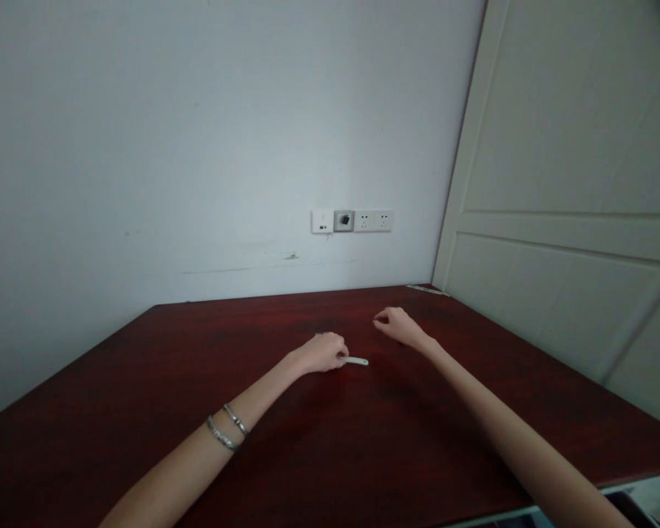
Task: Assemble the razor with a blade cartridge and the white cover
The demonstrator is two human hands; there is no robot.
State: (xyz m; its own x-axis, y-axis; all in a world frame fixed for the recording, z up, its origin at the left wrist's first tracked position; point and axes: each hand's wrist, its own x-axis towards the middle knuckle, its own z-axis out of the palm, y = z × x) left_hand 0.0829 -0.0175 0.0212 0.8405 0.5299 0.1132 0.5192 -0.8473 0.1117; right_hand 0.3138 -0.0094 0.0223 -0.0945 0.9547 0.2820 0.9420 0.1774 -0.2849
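Left hand (325,352) pinches a pale handle (357,361) jutting rightward from fingers (342,353); right hand (398,325) curls.

A head-worn camera looked forward and down from the near side of the dark red tabletop (330,455), facing the white wall (198,147) that filled much of the upper half of its wide view. Pale panelling (555,176) bounded the right side, while the left hand (322,352) and right hand (400,326) appeared at middle distance, below centre.

A reddish-brown table (330,447) meets a pale wall (198,147); white panelling (561,132) stands right
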